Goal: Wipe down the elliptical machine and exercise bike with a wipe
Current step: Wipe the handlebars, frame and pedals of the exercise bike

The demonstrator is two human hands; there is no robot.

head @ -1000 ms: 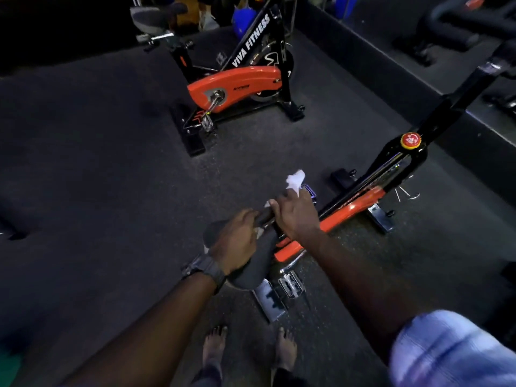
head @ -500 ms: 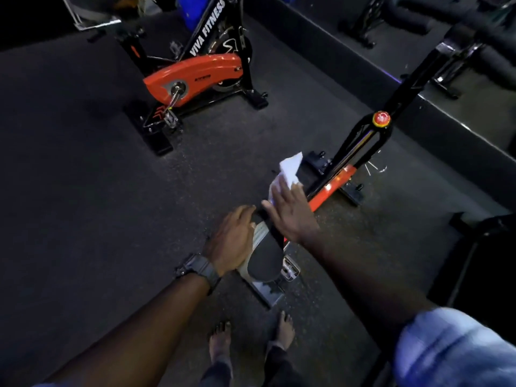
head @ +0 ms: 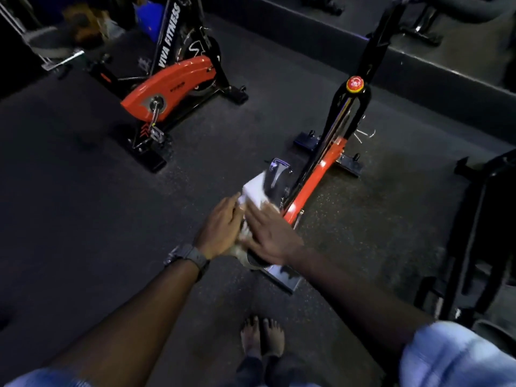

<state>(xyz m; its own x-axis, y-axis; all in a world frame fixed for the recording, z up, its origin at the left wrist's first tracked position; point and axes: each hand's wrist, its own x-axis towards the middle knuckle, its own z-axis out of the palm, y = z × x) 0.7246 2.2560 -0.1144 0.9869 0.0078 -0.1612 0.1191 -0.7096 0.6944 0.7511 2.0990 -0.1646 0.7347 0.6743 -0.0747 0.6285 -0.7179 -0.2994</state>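
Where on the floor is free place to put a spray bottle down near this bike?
Bare floor lies left of the left hand, below the VIVA FITNESS bike. Another patch lies right of the near bike's orange frame. It is crowded around the seat, under both hands, right hand included.

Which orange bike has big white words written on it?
The far bike on the left: its black frame says VIVA FITNESS. The near bike under the hands shows no words, only a round red knob.

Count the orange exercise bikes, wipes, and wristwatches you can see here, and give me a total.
Orange exercise bikes: 2, the far bike and the near bike.
Wipes: 1, the white wipe.
Wristwatches: 1, the wristwatch.
Total: 4
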